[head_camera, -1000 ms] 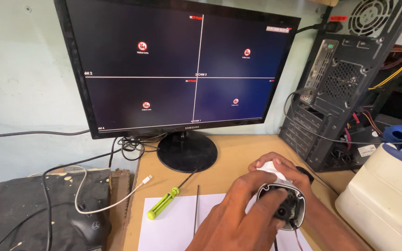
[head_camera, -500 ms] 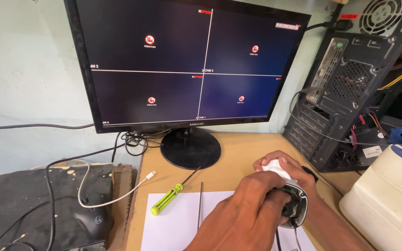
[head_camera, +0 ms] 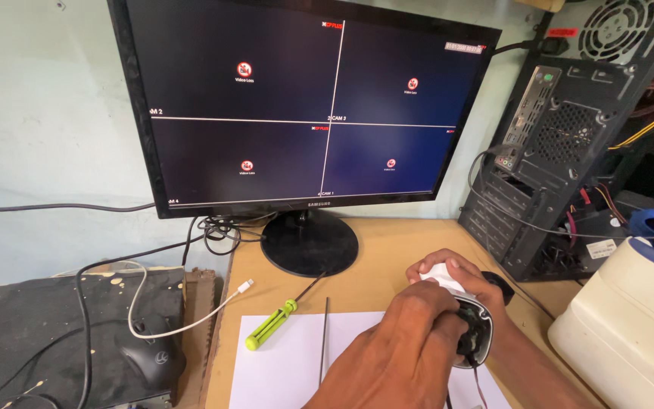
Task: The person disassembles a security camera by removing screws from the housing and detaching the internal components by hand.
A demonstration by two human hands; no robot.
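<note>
Both my hands hold a small white security camera (head_camera: 442, 278) with a dark round front (head_camera: 479, 338) just above a white sheet of paper (head_camera: 285, 367) on the wooden desk (head_camera: 387, 246). My left hand (head_camera: 410, 333) wraps over its near side from the bottom centre. My right hand (head_camera: 457, 266) cups its far side, the forearm running off to the lower right. A thin wire hangs from the camera's underside. Left of my hands lie a screwdriver with a green-yellow handle (head_camera: 270, 324) and a thin metal rod (head_camera: 324, 341).
A black monitor (head_camera: 312, 106) showing a four-way split dark screen stands at the back on a round foot (head_camera: 308, 242). An open computer tower (head_camera: 562, 151) is at right, a cream plastic container (head_camera: 630, 318) beside it. A white cable (head_camera: 191, 318) and a mouse (head_camera: 149, 362) lie at left.
The view has shifted slightly, so the monitor sits a little further right in the frame. Both hands keep the same hold on the camera with only small finger movement.
</note>
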